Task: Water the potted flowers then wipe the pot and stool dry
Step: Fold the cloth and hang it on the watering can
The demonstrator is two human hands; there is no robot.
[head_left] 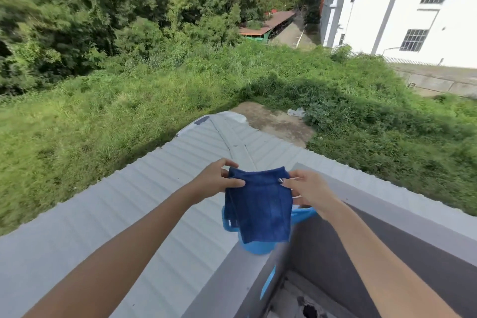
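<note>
A dark blue cloth hangs in front of me, held up by its top edge. My left hand pinches its top left corner and my right hand pinches its top right corner. Behind the cloth sits a light blue plastic vessel on the corner of the grey parapet wall; the cloth hides most of it, so only its rim and handle show. No pot, flowers or stool are in view.
Beyond the parapet a corrugated white metal roof slopes away below. Further out lie overgrown grass and trees. A white building stands at the right. The balcony floor shows at the bottom.
</note>
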